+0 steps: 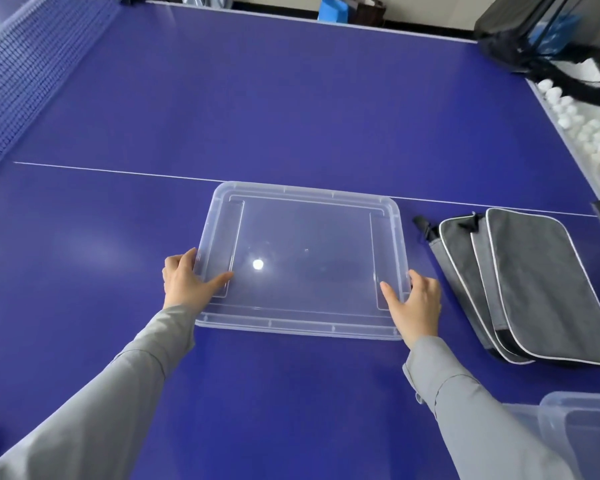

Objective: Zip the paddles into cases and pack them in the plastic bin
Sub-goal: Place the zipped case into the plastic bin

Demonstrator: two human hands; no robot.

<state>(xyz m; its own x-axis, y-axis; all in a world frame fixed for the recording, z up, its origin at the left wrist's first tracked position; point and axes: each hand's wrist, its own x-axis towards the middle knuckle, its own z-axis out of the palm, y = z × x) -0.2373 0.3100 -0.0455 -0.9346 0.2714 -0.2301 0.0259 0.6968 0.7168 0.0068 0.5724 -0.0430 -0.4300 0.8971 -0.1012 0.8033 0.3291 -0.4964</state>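
Paddle cases: three noted, grey fabric with white piping and black ends. They lie flat and fanned, overlapping one another, on the blue tabletop just to the right of the right-hand fingers, not touching them. A black zip pull shows at their far end. Whether the zips are fully closed, or whether paddles are inside, cannot be told.

Lid: clear plastic, rectangular with rounded corners and a raised rim. It lies flat on the tabletop between the two hands, and a bright spot of light reflects off it.

Left hand: grips the lid's left edge near the closer corner. The fingers curl over the outer rim and the thumb lies flat on the top surface.

Right hand: grips the lid's right edge in the same way, thumb on top and fingers wrapped on the outer rim. Both sleeves are grey.

Plastic bin: clear and only partly in view. It sits on the tabletop to the right of the right-hand fingers and nearer the person, well apart from them. Its contents cannot be made out.

Other items: a white line crosses the tabletop just beyond the lid. A dark net stands far to the left of the left-hand fingers. White balls lie in a row along the tabletop's edge, far beyond the right-hand fingers.
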